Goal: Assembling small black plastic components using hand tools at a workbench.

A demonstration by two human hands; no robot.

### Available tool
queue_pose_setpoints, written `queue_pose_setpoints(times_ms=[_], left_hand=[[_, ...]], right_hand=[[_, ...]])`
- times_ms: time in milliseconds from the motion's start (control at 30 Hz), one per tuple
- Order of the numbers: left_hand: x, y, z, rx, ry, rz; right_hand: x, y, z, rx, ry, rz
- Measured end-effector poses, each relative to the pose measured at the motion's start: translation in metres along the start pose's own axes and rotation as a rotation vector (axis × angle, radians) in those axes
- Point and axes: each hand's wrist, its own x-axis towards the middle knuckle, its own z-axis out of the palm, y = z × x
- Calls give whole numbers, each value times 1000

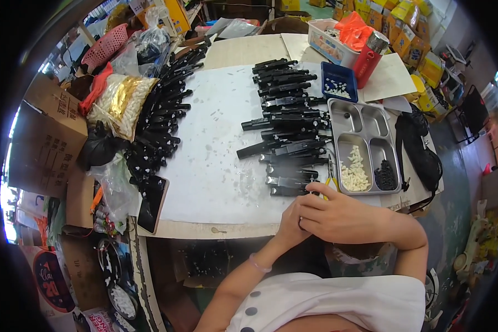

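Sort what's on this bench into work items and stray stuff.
In use: left hand clasped with right hand; black parts row; steel tray with white pieces; black parts pile.
Lying about: red flask; phone; pink basket.

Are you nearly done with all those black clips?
Looks partway. One row of black parts lies on the left, another stack beside the steel tray. The left hand and right hand meet at the table edge; what they hold is hidden. White pieces remain in the tray.
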Motion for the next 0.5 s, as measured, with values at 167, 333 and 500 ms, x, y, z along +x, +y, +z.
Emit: queue_pose_setpoints(times_ms=[167,333,500], left_hand=[[4,17,-4,28,88,87],[-2,11,-4,91,-31,-57],[2,9,-3,-1,28,-16]], right_hand=[[14,-10,-12,-74,-126,15],[21,-26,-16,-238,-184,41],[1,-12,-8,-49,-84,-35]])
